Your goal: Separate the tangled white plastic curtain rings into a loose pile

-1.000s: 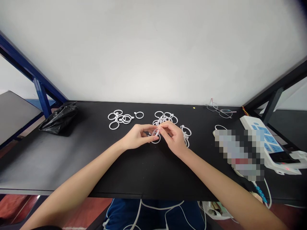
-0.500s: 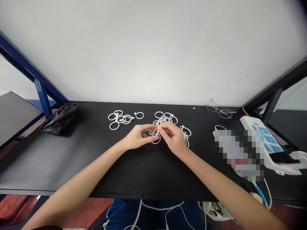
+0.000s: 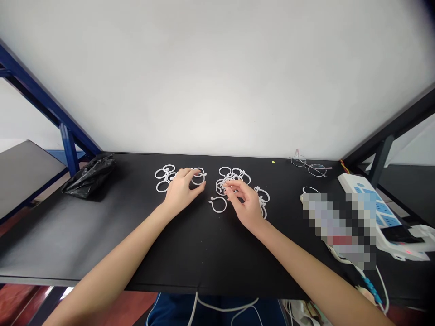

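Observation:
My left hand (image 3: pixel 181 188) is over the left side of the desk, thumb and fingers apart. Two overlapping white rings with small end knobs, among them a white ring (image 3: pixel 199 183), lie at its fingertips. Partly behind that hand is a cluster of white rings (image 3: pixel 162 186). My right hand (image 3: pixel 246 203) is at the near side of the middle pile of white rings (image 3: pixel 245 174), its thumb and index fingertips pinched on a ring there. A single white ring (image 3: pixel 219 211), with a gap by its knob, lies between the hands. More white rings (image 3: pixel 263 194) sit right of my right hand.
A black plastic bag (image 3: pixel 89 176) lies at the desk's left end. Eyeglasses (image 3: pixel 316 170) rest at the back right. A white power strip (image 3: pixel 374 203) with blue sockets and a blurred-out object (image 3: pixel 336 231) with a cable occupy the right side. The wall (image 3: pixel 217 81) rises behind.
My hands have parted from the ring they held together. The left moved left, and a second ring now overlaps the lone one there. The right stays by the middle pile.

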A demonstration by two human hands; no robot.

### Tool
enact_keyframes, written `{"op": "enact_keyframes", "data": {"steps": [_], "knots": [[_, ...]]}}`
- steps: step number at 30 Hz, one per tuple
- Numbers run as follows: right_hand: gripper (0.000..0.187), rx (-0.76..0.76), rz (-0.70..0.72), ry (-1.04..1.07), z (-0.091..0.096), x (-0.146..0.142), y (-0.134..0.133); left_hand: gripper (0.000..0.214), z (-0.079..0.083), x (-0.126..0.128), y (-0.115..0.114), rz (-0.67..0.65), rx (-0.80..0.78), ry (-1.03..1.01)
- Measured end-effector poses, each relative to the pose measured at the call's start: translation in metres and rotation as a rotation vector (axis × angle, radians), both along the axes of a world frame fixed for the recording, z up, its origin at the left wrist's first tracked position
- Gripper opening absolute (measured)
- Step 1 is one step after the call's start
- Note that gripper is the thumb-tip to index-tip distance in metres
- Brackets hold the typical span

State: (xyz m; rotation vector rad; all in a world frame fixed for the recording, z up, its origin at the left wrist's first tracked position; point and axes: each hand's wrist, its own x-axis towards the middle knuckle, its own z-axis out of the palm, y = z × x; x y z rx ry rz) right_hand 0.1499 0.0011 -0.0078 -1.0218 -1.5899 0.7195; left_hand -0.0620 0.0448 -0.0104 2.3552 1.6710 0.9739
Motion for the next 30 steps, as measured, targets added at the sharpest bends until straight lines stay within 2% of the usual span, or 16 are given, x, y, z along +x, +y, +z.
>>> {"op": "enact_keyframes", "data": {"steps": [4,8,11,16,20,23,26,30], "knots": [[0.014,0.027,-0.003,-0.015,0.003,-0.001,-0.002,0.03,0.001,-0.016,0.01,0.11,0.086,0.154],[0.014,0.055,0.004,-0.037,0.004,-0.001,-0.003,0.032,0.001,-0.032,0.018,0.263,0.083,0.301],[0.014,0.081,0.004,-0.049,0.004,0.0,-0.002,0.034,-0.003,-0.04,0.022,0.311,0.071,0.335],[0.013,0.129,0.001,-0.061,0.006,0.001,-0.001,0.037,-0.011,-0.046,0.027,0.323,0.029,0.327],[0.011,0.17,0.034,-0.101,0.007,0.001,-0.002,0.039,-0.012,-0.047,0.028,0.332,0.054,0.288],[0.002,0.237,0.105,-0.247,0.007,0.003,-0.002,0.037,-0.012,-0.045,0.027,0.306,0.074,0.275],[0.012,0.258,0.189,-0.447,0.007,0.005,-0.001,0.035,-0.011,-0.042,0.026,0.271,0.071,0.256],[0.019,0.194,0.232,-0.613,0.005,0.005,-0.001,0.031,-0.009,-0.037,0.024,0.235,0.069,0.229]]}}
